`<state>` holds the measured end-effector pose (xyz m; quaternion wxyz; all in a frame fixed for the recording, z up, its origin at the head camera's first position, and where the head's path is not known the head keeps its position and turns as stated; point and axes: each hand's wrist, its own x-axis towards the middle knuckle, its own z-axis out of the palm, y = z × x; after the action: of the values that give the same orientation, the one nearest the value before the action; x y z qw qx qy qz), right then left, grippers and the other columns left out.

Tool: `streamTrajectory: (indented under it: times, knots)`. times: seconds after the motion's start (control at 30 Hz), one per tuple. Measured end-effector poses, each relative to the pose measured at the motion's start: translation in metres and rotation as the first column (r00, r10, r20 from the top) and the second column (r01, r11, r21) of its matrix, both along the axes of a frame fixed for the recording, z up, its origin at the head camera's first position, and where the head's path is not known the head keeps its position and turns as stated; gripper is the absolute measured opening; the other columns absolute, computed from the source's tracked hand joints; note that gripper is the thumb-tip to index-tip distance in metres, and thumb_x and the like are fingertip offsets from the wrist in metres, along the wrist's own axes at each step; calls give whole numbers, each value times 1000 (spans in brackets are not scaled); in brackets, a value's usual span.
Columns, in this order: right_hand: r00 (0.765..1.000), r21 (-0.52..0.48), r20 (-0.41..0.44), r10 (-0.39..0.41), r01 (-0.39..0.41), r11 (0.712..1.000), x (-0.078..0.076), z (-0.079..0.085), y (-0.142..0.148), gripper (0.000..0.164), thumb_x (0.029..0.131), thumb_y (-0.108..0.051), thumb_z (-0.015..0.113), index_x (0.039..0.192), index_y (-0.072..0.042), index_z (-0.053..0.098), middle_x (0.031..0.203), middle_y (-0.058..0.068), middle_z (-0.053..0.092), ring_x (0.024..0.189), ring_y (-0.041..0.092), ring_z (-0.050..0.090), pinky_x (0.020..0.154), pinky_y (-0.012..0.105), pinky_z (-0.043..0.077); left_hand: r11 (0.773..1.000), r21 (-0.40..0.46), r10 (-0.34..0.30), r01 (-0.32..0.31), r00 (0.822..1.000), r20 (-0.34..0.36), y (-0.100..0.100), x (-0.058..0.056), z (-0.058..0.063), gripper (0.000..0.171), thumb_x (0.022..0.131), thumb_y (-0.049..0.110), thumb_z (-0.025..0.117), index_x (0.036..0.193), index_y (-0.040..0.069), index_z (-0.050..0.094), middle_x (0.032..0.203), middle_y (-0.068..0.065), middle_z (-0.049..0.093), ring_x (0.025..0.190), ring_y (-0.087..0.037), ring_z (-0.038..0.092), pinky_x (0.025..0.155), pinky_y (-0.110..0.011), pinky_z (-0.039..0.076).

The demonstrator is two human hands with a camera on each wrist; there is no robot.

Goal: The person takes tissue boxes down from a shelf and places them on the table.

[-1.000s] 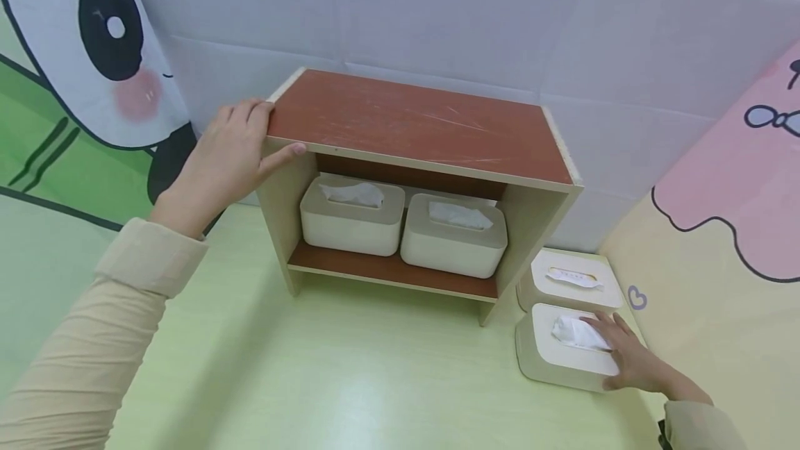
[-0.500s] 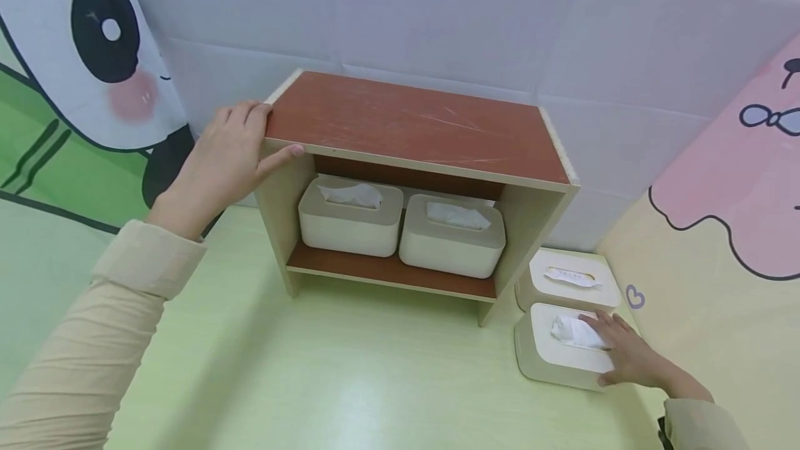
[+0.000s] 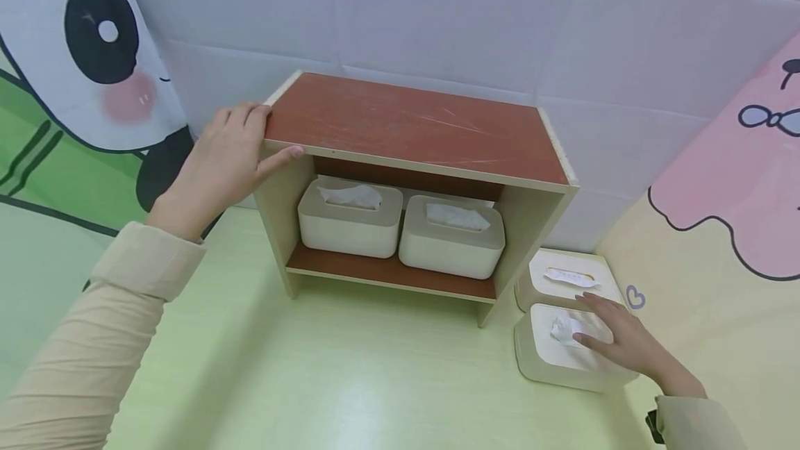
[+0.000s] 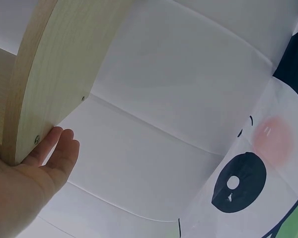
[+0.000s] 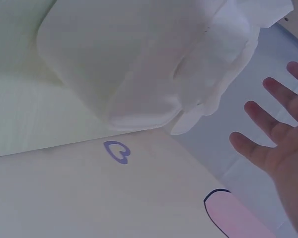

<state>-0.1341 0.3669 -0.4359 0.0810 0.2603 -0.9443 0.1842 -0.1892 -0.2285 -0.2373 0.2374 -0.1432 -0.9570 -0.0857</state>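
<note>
In the head view, my left hand [image 3: 221, 165] rests on the top left corner of a small wooden shelf [image 3: 412, 123]. Its thumb lies along the front edge. The left wrist view has its fairly straight fingers [image 4: 59, 153] beside the shelf's side panel [image 4: 69, 59]. Over at the right, my right hand [image 3: 625, 342] is spread above a cream tissue box [image 3: 544, 360] with a white tissue [image 3: 564, 330] poking out. Its fingers [image 5: 258, 111] are apart and hold nothing in the right wrist view. Whether it touches the box is hard to tell.
Two more tissue boxes, a left one [image 3: 350, 231] and a right one [image 3: 450, 252], stand inside the shelf. Another box [image 3: 537, 287] sits behind the one under my right hand. Cartoon-printed walls [image 3: 700, 242] enclose the pale green surface [image 3: 350, 380].
My right hand has lifted off the right side of the front tissue box and shifted slightly forward and left over its top. The left hand stays on the shelf corner.
</note>
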Motion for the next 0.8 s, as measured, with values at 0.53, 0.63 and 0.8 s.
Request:
streamTrajectory:
  times: [0.53,0.63,0.8]
  knots:
    - [978,127,-183,98,-75,989,0,33,-61,57,74,-21,72,125,-7,52,123,11,56,112,31,50,82,52,41,1000,-7,-2,2,1000,-7,1,-2,-3,69,90,48,49,122,-12,39,123,-30,42,109,-46,38,96,-54,30]
    - [969,143,-206,136,-107,984,2,36,-73,56,73,-20,72,123,-5,53,121,10,57,111,31,51,83,52,41,1000,-6,-2,2,1000,-11,1,-3,-3,69,90,48,49,122,-12,39,123,-30,42,109,-47,38,96,-54,30]
    - [955,183,-227,194,-154,971,5,40,-94,54,72,-21,72,121,-5,55,120,7,58,110,28,53,83,48,45,1000,-2,3,-3,1000,-11,1,-3,-4,70,89,50,49,122,-11,39,125,-31,42,110,-47,37,96,-54,30]
